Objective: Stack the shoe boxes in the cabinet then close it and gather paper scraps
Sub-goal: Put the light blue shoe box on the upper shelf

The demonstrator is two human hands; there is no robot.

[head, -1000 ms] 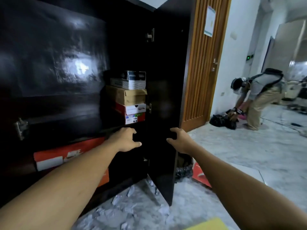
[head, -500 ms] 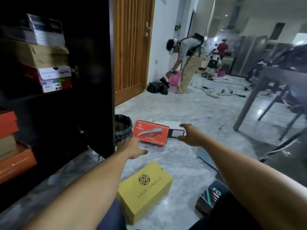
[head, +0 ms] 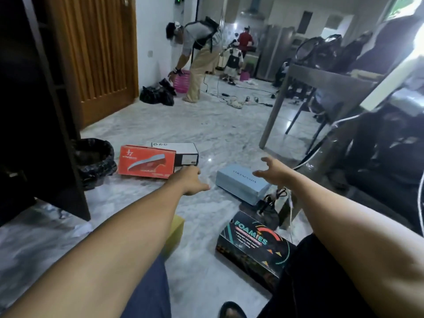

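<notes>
Empty hands reach over shoe boxes [head: 252,246] on the floor [head: 218,129].
Left hand [head: 190,181] and right hand [head: 273,172] hover at centre frame, fingers loosely spread, flanking a blue box [head: 241,185]; a red box [head: 146,165], apparently leaning on a white box [head: 184,152], lies near the cabinet [head: 46,111] at left.

Left arm [head: 119,235]: bare, stretched long and straight, coming in from the lower left.
Left hand [head: 190,180]: palm down, thumb stuck out sideways, nothing in it; sits just left of the blue box [head: 241,183], clear of it.
Right arm [head: 348,228]: bare, extended from the lower right.
Right hand [head: 274,172]: fingers spread wide and curved, thumb out, empty; hovers over the blue box's right end.
Spacing: hands apart, blue box between them.
</notes>
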